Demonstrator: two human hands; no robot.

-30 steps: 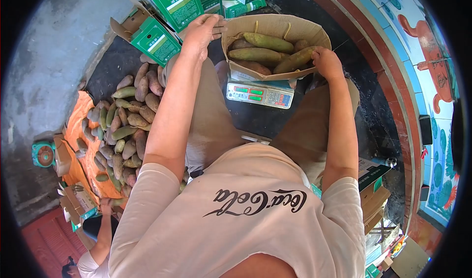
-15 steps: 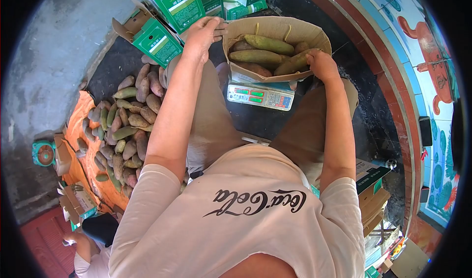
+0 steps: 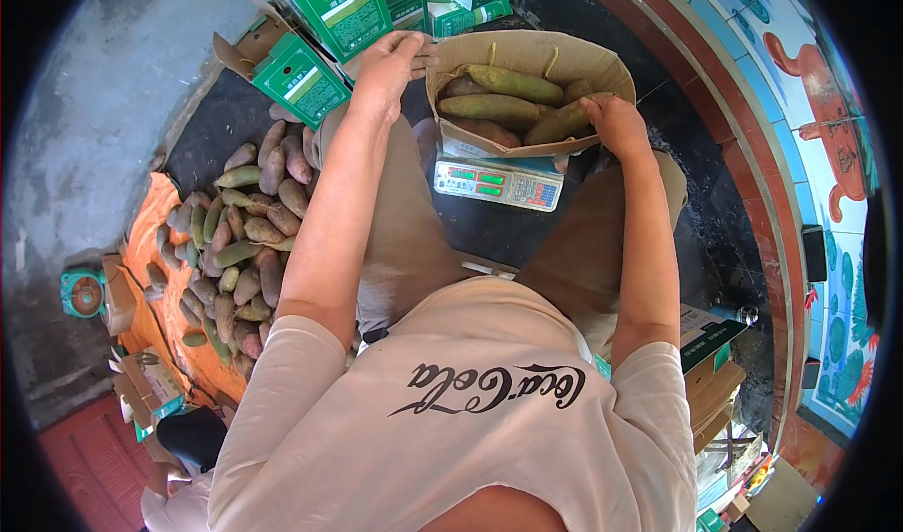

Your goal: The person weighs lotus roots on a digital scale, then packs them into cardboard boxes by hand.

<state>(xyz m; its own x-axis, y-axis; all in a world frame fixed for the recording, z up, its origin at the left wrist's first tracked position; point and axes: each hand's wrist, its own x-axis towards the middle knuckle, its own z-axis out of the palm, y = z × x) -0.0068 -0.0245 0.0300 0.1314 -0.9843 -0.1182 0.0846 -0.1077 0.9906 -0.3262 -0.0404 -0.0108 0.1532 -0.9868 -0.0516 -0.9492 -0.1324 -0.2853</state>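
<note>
An open cardboard box (image 3: 588, 57) holds several long, soil-marked green radishes (image 3: 513, 83). It rests on a digital scale (image 3: 499, 186) with lit green displays, between the knees. My left hand (image 3: 390, 69) is at the box's left rim, its fingers stretched out towards the edge and holding nothing visible. Over the box's right side, my right hand (image 3: 618, 126) has its fingers closed on the end of a green radish (image 3: 562, 124) lying inside. Part of that grip is hidden by the hand itself.
A large heap of radishes (image 3: 249, 240) lies to the left on orange sheeting (image 3: 150, 250). Green cartons (image 3: 301, 80) stand at the front left. A small green fan (image 3: 85, 293) sits far left. Another person (image 3: 188, 480) is at the lower left. A tiled wall (image 3: 781, 146) runs along the right.
My right hand has shifted very slightly left on the radish. My left hand stays almost still at the rim. The other person's arm at the lower left has moved.
</note>
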